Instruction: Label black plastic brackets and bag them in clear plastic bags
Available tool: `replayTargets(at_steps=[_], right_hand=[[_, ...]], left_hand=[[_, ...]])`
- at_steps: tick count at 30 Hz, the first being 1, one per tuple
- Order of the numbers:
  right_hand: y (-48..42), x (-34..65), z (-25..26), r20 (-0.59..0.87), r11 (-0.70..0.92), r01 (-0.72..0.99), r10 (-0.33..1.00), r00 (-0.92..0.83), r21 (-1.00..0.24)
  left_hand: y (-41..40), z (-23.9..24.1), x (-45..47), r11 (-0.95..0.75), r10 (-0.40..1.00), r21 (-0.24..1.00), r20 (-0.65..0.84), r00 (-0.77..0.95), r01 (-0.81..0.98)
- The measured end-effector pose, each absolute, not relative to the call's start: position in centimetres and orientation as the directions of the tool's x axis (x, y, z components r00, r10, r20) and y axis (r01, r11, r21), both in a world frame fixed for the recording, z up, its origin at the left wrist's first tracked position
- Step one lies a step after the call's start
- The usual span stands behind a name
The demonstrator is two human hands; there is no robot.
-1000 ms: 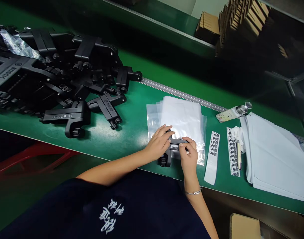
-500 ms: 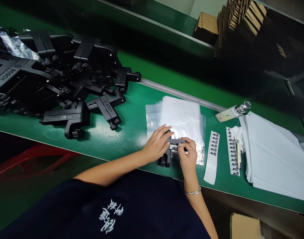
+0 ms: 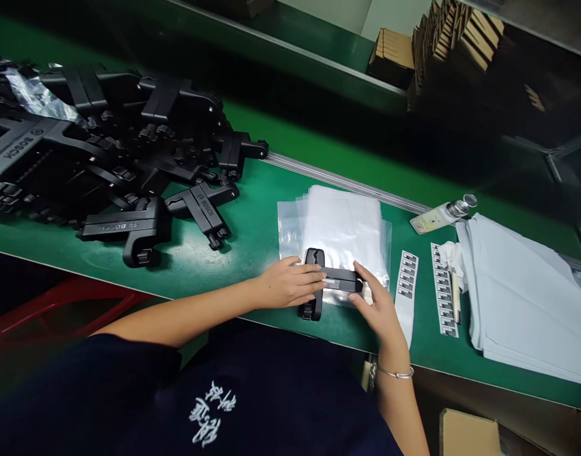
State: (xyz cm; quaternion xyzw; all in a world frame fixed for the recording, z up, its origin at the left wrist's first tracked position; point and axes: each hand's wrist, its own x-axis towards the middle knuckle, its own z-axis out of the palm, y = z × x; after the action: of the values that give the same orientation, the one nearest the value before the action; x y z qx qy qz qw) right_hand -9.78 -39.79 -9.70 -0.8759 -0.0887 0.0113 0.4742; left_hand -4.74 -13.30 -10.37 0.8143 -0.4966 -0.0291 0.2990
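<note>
A black T-shaped plastic part (image 3: pixel 335 278) with a small label on it lies on the near edge of a stack of clear plastic bags (image 3: pixel 342 231) on the green belt (image 3: pixel 252 215). My left hand (image 3: pixel 285 284) rests against the part's left side, fingers together and stretched toward it. My right hand (image 3: pixel 378 304) touches its right end with fingers curved around it. A bracelet is on my right wrist.
A large pile of black plastic parts (image 3: pixel 104 145) fills the belt's left side. Two strips of barcode labels (image 3: pixel 443 288) lie right of the bags, then a small bottle (image 3: pixel 445 214) and a stack of white sheets (image 3: pixel 523 297). Cardboard boxes (image 3: pixel 437 38) stand at the back.
Both hands have drawn back off the top of the black part to its two ends, so the part now shows in full. My right arm has swung out to the right.
</note>
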Motion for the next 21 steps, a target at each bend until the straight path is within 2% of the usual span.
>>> replayTargets(at_steps=[2, 7, 11, 15, 18, 21], right_hand=[[-40.4, -9.7, -9.8, 0.059, -0.594, 0.188, 0.231, 0.971, -0.782], [-39.9, -9.6, -10.4, 0.124, -0.618, 0.245, 0.233, 0.965, -0.747], [-39.9, -9.5, -10.6, 0.161, -0.621, 0.284, 0.248, 0.955, -0.730], [-40.3, -9.6, -10.4, 0.154, -0.644, 0.290, 0.261, 0.953, -0.708], [-40.3, -9.7, -10.0, 0.121, -0.677, 0.284, 0.279, 0.953, -0.679], [-39.7, -9.5, -9.2, 0.114, -0.727, 0.320, 0.319, 0.941, -0.607]], left_hand=[[-13.1, -10.1, -4.1, -0.323, -0.848, 0.534, 0.204, 0.489, -0.782], [-13.8, -9.0, -2.9, -0.323, -0.879, 0.569, 0.116, 0.462, -0.756], [-16.3, -8.1, -3.0, -0.335, -0.889, 0.491, 0.119, 0.443, -0.804], [-16.7, -8.2, -3.8, -0.357, -0.864, 0.364, 0.221, 0.452, -0.860], [-14.1, -9.2, -4.8, -0.440, -0.809, 0.237, 0.314, 0.497, -0.866], [-11.1, -10.4, -6.0, -0.600, -0.669, 0.236, 0.374, 0.642, -0.764]])
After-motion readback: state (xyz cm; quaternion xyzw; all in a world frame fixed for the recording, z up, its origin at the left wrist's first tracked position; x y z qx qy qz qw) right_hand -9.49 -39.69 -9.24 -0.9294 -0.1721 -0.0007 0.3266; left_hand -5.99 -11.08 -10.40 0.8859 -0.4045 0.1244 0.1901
